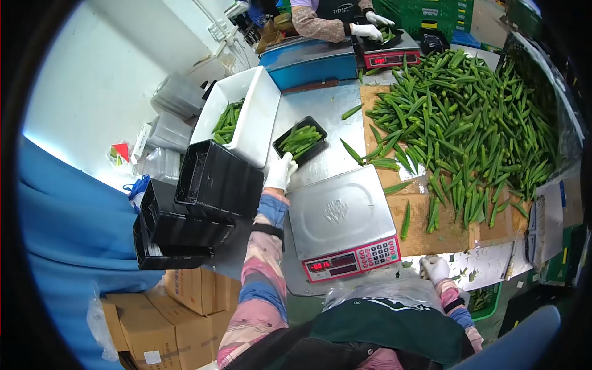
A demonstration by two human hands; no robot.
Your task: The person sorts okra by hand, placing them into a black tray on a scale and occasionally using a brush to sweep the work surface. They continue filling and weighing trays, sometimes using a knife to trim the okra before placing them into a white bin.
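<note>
The 1 thing nearest to the left hand (281,171) is a black tray (316,150), which holds okra pods (301,139) and stands on the steel table (342,126). From this gloved hand the tray lies ahead and a little to the right; its long axis runs obliquely, from the hand side away to the far right, and the fingertips seem to touch its near end. I cannot tell if thumb and fingers pinch the rim or only rest on it. The right hand (435,269) is well apart, at the near table edge, with its fingers curled; whether they hold something, I cannot tell. Between this hand and the tray stands the scale (311,231), its flat plate near to the tray but not touching it. On the left side, a white bin (262,123) with more pods is just beside the tray, and stacked black trays (225,179) stand close to the left forearm, so sideways room there looks narrow. To the right spreads a big okra heap (462,123). At the far side, 2 gloved hands (368,32) of another person work over a second-place scale (391,58).
</note>
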